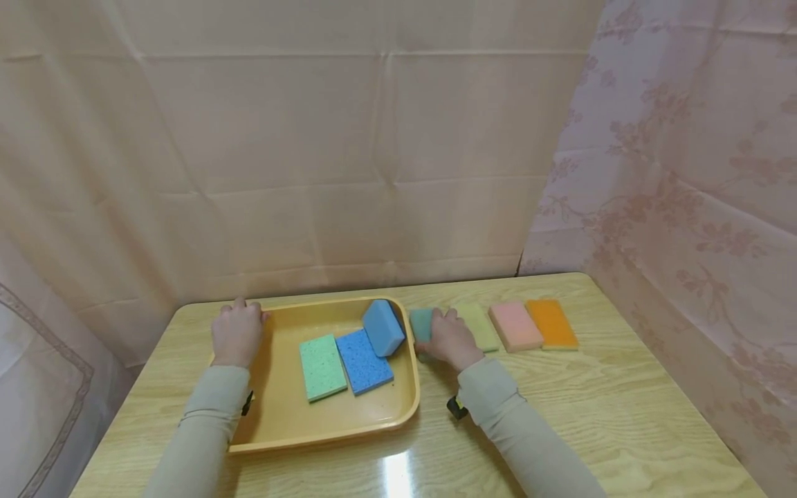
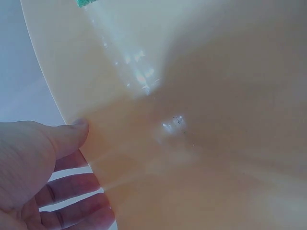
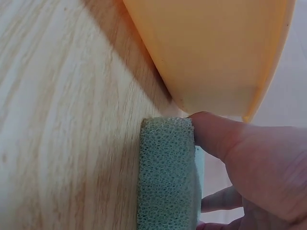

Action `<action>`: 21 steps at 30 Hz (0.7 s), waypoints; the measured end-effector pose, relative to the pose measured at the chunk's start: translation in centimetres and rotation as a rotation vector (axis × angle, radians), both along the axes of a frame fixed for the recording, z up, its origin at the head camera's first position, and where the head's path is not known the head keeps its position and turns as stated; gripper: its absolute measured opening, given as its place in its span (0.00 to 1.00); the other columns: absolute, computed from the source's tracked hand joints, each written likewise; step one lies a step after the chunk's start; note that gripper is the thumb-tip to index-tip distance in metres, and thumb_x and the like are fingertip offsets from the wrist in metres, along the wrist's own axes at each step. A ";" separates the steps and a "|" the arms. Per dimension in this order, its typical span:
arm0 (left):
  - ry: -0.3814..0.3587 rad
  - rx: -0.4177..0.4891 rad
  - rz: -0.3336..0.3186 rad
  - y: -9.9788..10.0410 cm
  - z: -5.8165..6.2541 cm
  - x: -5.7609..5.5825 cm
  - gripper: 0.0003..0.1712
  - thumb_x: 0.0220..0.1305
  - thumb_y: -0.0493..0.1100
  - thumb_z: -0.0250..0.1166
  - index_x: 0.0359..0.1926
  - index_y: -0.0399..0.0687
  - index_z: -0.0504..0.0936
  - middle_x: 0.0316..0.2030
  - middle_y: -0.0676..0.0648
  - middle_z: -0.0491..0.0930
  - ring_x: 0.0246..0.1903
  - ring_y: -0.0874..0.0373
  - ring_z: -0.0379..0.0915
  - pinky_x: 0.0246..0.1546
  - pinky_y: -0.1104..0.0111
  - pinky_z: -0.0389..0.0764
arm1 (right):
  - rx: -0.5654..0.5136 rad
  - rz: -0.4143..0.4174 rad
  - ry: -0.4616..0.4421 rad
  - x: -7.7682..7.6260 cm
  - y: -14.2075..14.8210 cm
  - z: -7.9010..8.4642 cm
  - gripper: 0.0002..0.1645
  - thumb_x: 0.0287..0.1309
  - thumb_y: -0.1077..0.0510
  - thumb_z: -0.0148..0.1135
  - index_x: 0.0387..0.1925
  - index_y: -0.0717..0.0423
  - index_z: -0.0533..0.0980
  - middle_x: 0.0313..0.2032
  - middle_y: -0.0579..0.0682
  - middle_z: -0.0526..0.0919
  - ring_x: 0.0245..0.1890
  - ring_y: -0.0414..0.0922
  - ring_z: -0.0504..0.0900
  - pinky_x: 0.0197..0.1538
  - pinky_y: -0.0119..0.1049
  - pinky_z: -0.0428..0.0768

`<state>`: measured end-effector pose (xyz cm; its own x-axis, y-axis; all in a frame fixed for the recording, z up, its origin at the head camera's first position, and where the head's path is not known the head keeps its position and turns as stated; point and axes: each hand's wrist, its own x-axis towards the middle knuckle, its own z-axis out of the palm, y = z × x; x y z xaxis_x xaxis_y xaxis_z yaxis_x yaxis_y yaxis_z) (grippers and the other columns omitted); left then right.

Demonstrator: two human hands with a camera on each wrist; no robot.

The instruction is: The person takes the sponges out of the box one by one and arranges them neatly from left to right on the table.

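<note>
My left hand (image 1: 236, 335) grips the left rim of a yellow plastic tray (image 1: 274, 422); in the left wrist view the thumb (image 2: 72, 136) lies on the inner side and the fingers pass outside. Just beyond the tray's right wall, my right hand (image 1: 453, 340) holds a teal sponge (image 1: 420, 321) on the table, thumb at its near edge and fingers across on the far side. Its porous side (image 3: 165, 177) shows in the right wrist view. Inside the tray are a flat green sponge (image 1: 322, 366), a speckled blue sponge (image 1: 366, 366) and a thick blue sponge (image 1: 381, 329) leaning on the right wall.
Right of my right hand, a pale yellow-green sponge (image 1: 479, 326), a pink sponge (image 1: 515, 325) and an orange sponge (image 1: 552, 324) lie in a row on the wooden table (image 1: 598, 401). Cloth curtains (image 1: 299, 173) hang behind the table and at both sides.
</note>
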<state>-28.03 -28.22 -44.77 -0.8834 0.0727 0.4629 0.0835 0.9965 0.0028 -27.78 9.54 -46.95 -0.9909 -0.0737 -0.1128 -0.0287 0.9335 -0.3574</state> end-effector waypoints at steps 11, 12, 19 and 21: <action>-0.018 -0.004 -0.003 0.0 0.2 0.1 0.17 0.65 0.43 0.71 0.32 0.29 0.84 0.29 0.30 0.78 0.23 0.36 0.75 0.18 0.46 0.77 | 0.055 -0.016 -0.016 -0.5 -0.2 -0.2 0.55 0.58 0.37 0.70 0.72 0.68 0.61 0.59 0.72 0.69 0.56 0.65 0.75 0.51 0.57 0.80; -0.020 -0.001 -0.001 0.0 0.2 0.1 0.17 0.66 0.43 0.70 0.32 0.29 0.84 0.29 0.30 0.78 0.24 0.36 0.75 0.18 0.46 0.77 | 0.058 -0.015 -0.014 -0.5 -0.2 -0.3 0.54 0.59 0.37 0.70 0.72 0.68 0.61 0.59 0.72 0.69 0.56 0.65 0.75 0.51 0.57 0.80; 0.011 -0.003 -0.011 0.0 0.0 0.1 0.16 0.64 0.42 0.72 0.31 0.29 0.84 0.29 0.31 0.78 0.23 0.36 0.75 0.19 0.46 0.78 | 0.043 -0.004 0.001 -0.4 0.0 -0.2 0.53 0.60 0.36 0.68 0.72 0.68 0.61 0.60 0.74 0.68 0.56 0.65 0.76 0.51 0.58 0.80; 0.023 -0.008 -0.014 0.0 0.0 0.1 0.17 0.63 0.42 0.72 0.31 0.29 0.84 0.28 0.31 0.78 0.22 0.37 0.75 0.19 0.46 0.78 | 0.044 0.000 0.004 -0.4 0.1 -0.2 0.53 0.61 0.36 0.67 0.72 0.68 0.61 0.61 0.74 0.68 0.57 0.66 0.76 0.51 0.58 0.80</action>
